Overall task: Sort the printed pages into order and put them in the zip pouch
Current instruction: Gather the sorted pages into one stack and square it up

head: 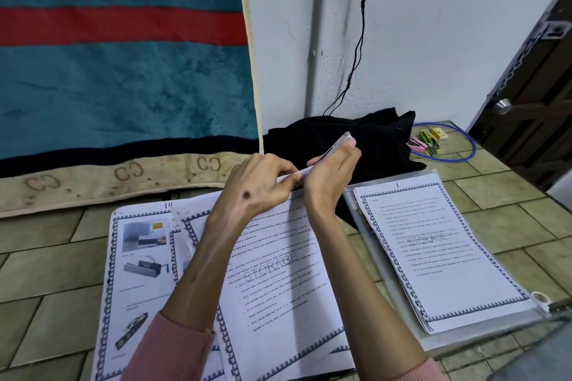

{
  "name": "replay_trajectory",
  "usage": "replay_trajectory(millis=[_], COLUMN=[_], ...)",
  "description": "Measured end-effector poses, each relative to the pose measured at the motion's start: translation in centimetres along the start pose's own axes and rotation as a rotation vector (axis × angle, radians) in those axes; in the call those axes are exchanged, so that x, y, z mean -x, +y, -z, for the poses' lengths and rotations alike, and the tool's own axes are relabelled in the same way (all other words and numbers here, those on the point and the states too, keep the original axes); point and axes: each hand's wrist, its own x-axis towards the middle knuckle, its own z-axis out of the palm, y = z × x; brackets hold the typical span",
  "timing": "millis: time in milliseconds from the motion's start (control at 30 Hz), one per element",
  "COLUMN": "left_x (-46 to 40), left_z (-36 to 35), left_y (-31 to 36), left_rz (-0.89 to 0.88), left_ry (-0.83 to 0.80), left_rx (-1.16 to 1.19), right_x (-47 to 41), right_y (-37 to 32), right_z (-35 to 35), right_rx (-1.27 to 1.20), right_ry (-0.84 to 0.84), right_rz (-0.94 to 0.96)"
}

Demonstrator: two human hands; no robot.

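Printed pages (pixel 272 263) lie lengthwise away, top edge in both hands' grip.

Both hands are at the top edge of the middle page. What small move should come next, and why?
Probably finish marking the page's number. The right hand holds a pen at the top edge of the middle page, and the left hand pins that edge. The page beside it shows 14 and the stack on the zip pouch shows 1, each handwritten on top.
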Motion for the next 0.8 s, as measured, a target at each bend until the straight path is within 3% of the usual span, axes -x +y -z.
replay_trajectory(millis=[133, 233, 300, 367, 400, 533, 700, 800], left_x=[0.7, 3.4, 6.5, 8.9, 9.6, 10.7, 10.2, 10.3], left_z=[0.1, 0.5, -0.6, -3.0, -4.5, -8.9, -7.9, -6.2], left_y=[-1.0, -3.7, -5.8, -6.9, -7.1, -6.1, -7.5, -9.5], left_rz=[-0.052, -0.063, 0.186, 0.398, 0.458, 0.579, 0.64, 0.66], left_ry=[0.013, 0.4, 0.559, 0.407, 0.295, 0.176, 0.223, 0.205], left_rx=[-0.012, -0.052, 0.326, 0.838, 0.958, 0.963, 0.999, 1.005], right_x=[-0.3, -1.4, -2.4, -3.3, -3.6, -4.0, -5.9, -5.6], right_y=[0.3, 0.3, 0.4, 0.6, 0.8, 1.1, 1.8, 5.1], right_z=[-0.1, 0.1, 0.4, 0.6, 0.6, 1.1, 3.3, 5.9], right_rx=[-0.019, -0.015, -0.045, -0.085, -0.104, -0.125, -0.153, 0.385], right_ry=[-0.005, 0.026, 0.048, 0.065, 0.075, 0.075, -0.173, -0.205], right_rz=[-0.004, -0.016, -0.043, -0.065, -0.071, -0.076, -0.083, 0.096])
